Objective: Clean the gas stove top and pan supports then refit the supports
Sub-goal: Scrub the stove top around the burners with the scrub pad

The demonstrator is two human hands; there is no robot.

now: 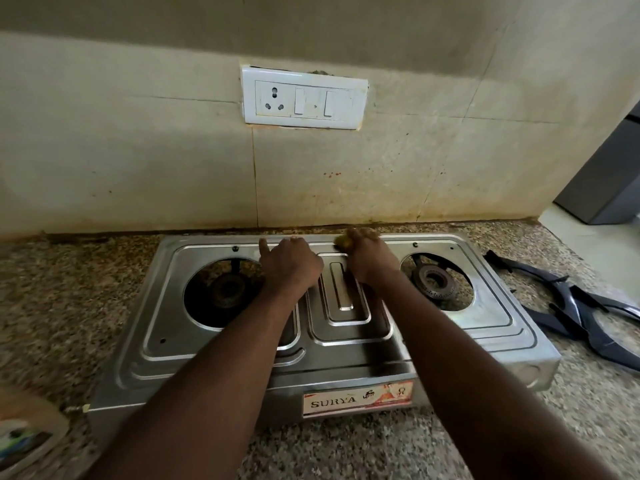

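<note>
A steel two-burner gas stove (346,344) stands on the speckled counter, both burners bare. My left hand (289,263) rests flat on the stove top near its back edge, beside the left burner (227,291), with one finger stretched out. My right hand (369,256) grips a small yellow-brown scrubber (343,241) against the back middle of the top. The right burner (434,282) sits uncovered. Two dark pan supports (585,306) lie stacked on the counter to the right of the stove.
A stained tiled wall with a white socket-and-switch plate (304,98) rises right behind the stove. A blurred container (24,434) sits at the counter's front left. A grey appliance (602,174) stands at the far right.
</note>
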